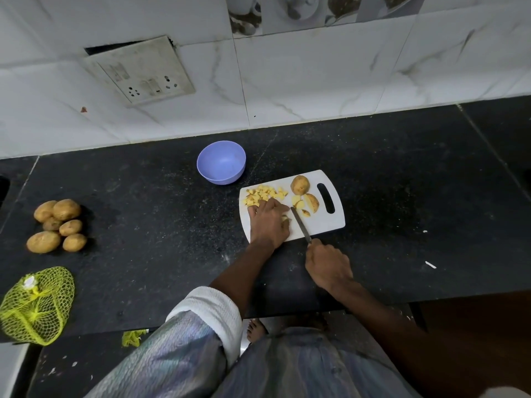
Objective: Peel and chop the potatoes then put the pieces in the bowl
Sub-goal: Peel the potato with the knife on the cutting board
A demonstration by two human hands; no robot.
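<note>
Two bare hands are working over a white cutting board (321, 225) lying on the dark worktop (161, 225). The left hand (268, 224) is resting palm-down on the board's left part, its fingers curled over a small pale potato piece (285, 218) that is showing just at their right edge. The right hand (327, 264) is gripping the handle of a knife (300, 224), fingers wrapped tightly around it, with the blade lying across the board just right of the left hand. A heap of chopped potato pieces (265, 194) is sitting on the board's far left corner, just beyond the left hand. Potato halves (304, 193) with skin on are lying near the board's handle slot. A purple bowl (221, 163) is standing just beyond the board's far left corner, nothing in it. Six whole potatoes (57, 225) are clustering at the worktop's left, with a yellow mesh bag (37, 305) nearer, at the near left edge.
</note>
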